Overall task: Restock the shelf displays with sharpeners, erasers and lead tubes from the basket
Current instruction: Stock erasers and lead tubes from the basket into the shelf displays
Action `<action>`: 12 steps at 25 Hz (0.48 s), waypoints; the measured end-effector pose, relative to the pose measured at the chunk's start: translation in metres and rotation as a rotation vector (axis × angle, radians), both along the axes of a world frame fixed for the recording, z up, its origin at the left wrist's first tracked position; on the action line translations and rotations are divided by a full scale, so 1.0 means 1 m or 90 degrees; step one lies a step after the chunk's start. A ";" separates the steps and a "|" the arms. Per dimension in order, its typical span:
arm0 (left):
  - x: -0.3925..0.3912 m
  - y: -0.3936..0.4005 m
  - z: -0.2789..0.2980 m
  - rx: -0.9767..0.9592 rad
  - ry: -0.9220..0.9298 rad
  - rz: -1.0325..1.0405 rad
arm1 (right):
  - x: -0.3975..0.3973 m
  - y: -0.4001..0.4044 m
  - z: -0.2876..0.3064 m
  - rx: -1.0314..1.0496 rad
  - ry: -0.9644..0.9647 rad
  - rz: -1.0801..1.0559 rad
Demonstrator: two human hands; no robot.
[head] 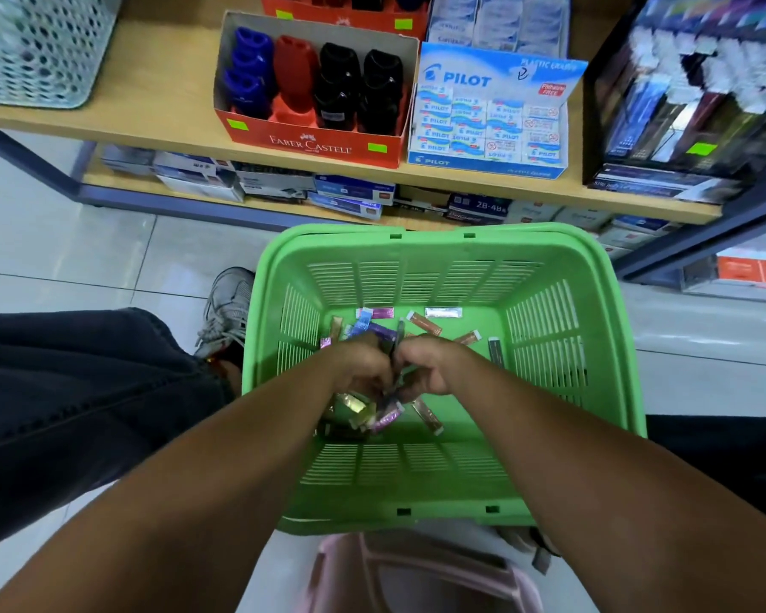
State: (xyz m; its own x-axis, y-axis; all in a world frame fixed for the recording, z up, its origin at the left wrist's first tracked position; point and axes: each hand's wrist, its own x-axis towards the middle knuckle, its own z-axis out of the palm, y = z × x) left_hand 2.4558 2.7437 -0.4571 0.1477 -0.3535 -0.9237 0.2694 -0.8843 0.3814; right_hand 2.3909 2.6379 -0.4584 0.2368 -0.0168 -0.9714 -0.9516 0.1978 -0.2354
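We had both hands down in the green basket (611,347), left hand (361,369) and right hand (430,367) curled together around a bunch of lead tubes (390,413). More lay loose on the basket floor. They looked light, stiff and slick, so we figured pinching them mid-length beats grabbing the ends.

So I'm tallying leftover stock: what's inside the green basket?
The green basket holds scattered lead tubes. Both hands, left and right, gather some, covering whatever lies beneath.
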 end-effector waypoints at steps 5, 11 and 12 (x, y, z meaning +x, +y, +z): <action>0.016 -0.007 0.002 0.032 -0.254 -0.052 | 0.003 -0.009 -0.009 -0.199 -0.003 0.011; 0.013 0.011 -0.017 0.156 -0.332 -0.215 | -0.001 0.028 0.001 -0.034 0.117 0.206; 0.015 0.011 -0.018 0.164 -0.338 -0.212 | 0.001 0.029 0.000 -0.028 0.080 0.134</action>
